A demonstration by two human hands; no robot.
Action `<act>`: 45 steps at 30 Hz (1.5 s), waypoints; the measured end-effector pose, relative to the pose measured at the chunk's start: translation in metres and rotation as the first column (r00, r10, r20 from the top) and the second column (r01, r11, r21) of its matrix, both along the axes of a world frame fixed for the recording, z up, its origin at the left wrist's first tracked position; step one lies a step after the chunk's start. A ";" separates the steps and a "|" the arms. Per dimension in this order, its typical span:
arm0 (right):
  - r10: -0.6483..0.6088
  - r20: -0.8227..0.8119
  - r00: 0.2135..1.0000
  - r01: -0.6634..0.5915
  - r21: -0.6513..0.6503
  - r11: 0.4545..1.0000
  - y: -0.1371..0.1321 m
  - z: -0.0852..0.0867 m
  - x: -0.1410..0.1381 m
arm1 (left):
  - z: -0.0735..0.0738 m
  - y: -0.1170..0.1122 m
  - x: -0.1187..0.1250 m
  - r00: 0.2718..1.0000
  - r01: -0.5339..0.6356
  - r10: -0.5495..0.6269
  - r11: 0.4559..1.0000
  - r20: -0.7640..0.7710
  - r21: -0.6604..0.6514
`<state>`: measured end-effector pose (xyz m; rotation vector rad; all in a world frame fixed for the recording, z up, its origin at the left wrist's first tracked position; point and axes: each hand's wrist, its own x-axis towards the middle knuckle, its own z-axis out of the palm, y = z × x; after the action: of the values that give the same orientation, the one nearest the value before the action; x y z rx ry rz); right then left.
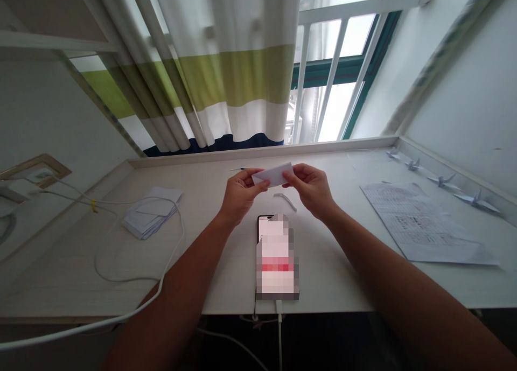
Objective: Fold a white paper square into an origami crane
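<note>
Both hands hold a small folded white paper (276, 175) up over the middle of the pale desk (343, 274). My left hand (241, 194) pinches its left end with thumb and fingers closed. My right hand (310, 188) pinches the right end the same way. Below the hands a phone (277, 257) lies flat on the desk, its screen lit and a white cable plugged into its near end. A thin white strip (285, 200) lies on the desk just under the paper.
A stack of white paper sheets (150, 218) lies at the left, with white charging cables (133, 277) looping past it. A printed sheet (424, 223) lies at the right. Several folded paper cranes (442, 180) line the right wall ledge. A striped curtain (226, 75) and window stand behind the desk.
</note>
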<state>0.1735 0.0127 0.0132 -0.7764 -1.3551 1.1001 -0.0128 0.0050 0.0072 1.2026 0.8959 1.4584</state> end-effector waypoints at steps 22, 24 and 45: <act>0.059 0.028 0.998 -0.059 0.023 0.998 -0.002 -0.001 0.001 | -0.001 -0.007 -0.001 0.965 0.217 -0.227 0.972 -0.132 -0.088; 0.063 0.042 0.997 -0.064 0.016 0.998 -0.003 0.000 0.001 | 0.000 -0.007 0.000 0.963 0.233 -0.244 0.967 -0.113 -0.099; -0.044 0.125 0.991 0.042 0.017 0.999 -0.002 -0.005 -0.003 | -0.008 -0.007 0.011 0.995 0.093 -0.095 0.987 -0.007 -0.132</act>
<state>0.1707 0.0111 0.0087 -0.8726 -1.4432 1.0204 -0.0014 -0.0023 -0.0012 1.1425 0.9175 1.2973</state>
